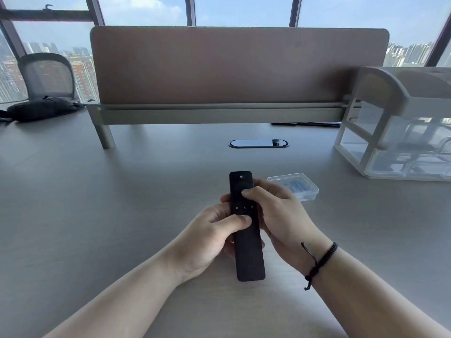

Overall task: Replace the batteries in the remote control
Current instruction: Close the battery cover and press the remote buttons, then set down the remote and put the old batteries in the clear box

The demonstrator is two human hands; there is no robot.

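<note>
Left hand (pixel 210 236) & right hand (pixel 275 215) both curl round slim black plastic remote (pixel 246 225), buttons up, held above desk. Risk: thumbs slip on smooth front, remote drops before back cover's reached.

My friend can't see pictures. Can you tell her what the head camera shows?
Two hands hold a black remote control button side up above a grey desk, left hand and right hand each with a thumb on its face. A small clear plastic case lies just behind.
</note>
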